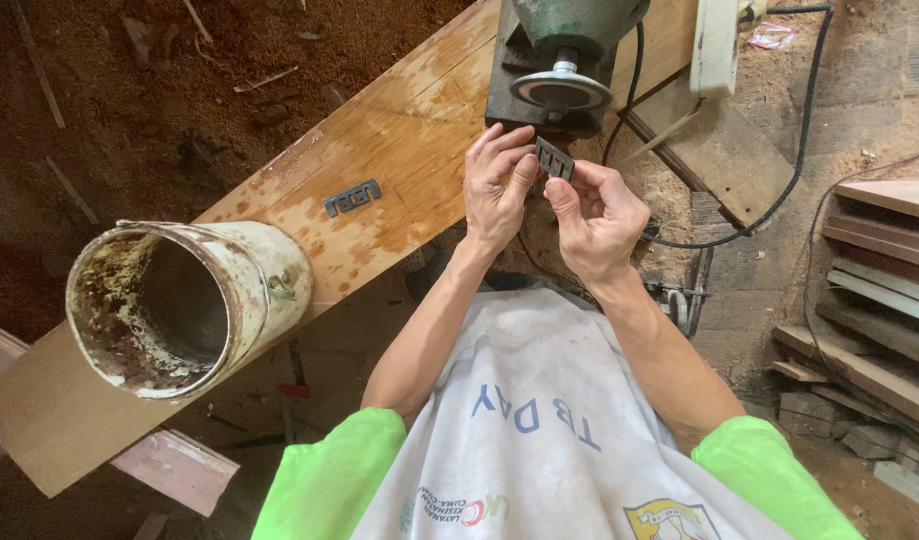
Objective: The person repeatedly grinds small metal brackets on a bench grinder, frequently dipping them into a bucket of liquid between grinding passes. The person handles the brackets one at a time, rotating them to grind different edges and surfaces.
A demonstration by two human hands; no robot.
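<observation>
My left hand (pixel 497 182) and my right hand (pixel 597 215) meet over the edge of a wooden plank (pixel 399 130). Together they pinch a small dark metal piece (pixel 553 158) with slots, held between the fingertips. The piece sits just below the round grinding disc (pixel 560 90) of a green bench machine (pixel 569 30), close to it but apart as far as I can tell. A second dark slotted piece (pixel 352 197) lies flat on the plank, left of my left hand.
A rusty, paint-stained tin bucket (pixel 179 305) stands on the plank's near left end. A black cable (pixel 779 190) loops to the right of the machine. Stacked timber (pixel 879 300) lies at the right. Sawdust covers the ground at upper left.
</observation>
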